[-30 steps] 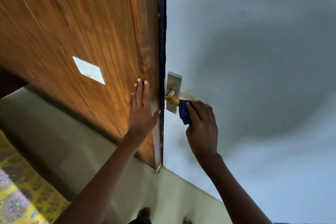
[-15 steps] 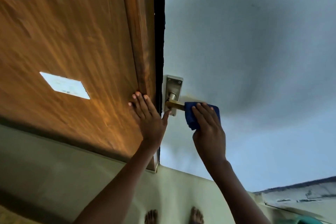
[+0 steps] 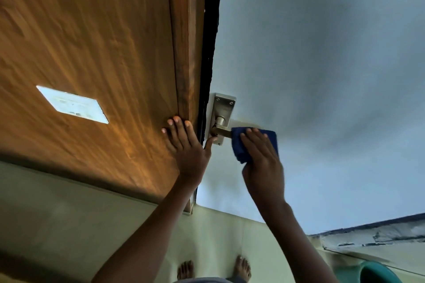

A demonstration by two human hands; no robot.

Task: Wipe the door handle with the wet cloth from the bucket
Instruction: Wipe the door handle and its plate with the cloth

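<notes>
A brass lever door handle (image 3: 220, 131) juts from a silver backplate (image 3: 223, 108) on the pale blue door face (image 3: 322, 76). My right hand (image 3: 263, 161) is shut on a folded blue cloth (image 3: 240, 147), which wraps the outer part of the lever and hides its end. My left hand (image 3: 187, 142) lies flat and open against the brown wooden door surface (image 3: 103, 53), its thumb touching the backplate's lower edge. The green bucket (image 3: 372, 272) shows only as a rim at the bottom right corner.
A black rubber strip (image 3: 210, 41) runs along the door edge between the wood and the blue face. A white rectangular plate (image 3: 72, 104) sits on the wood. My bare feet (image 3: 213, 269) stand on pale green floor tiles. A worn threshold (image 3: 372, 239) lies at right.
My right hand with the cloth has slid outward along the lever, away from the backplate. My left hand has shifted down toward the handle, and the view has tilted, bringing the bucket rim in.
</notes>
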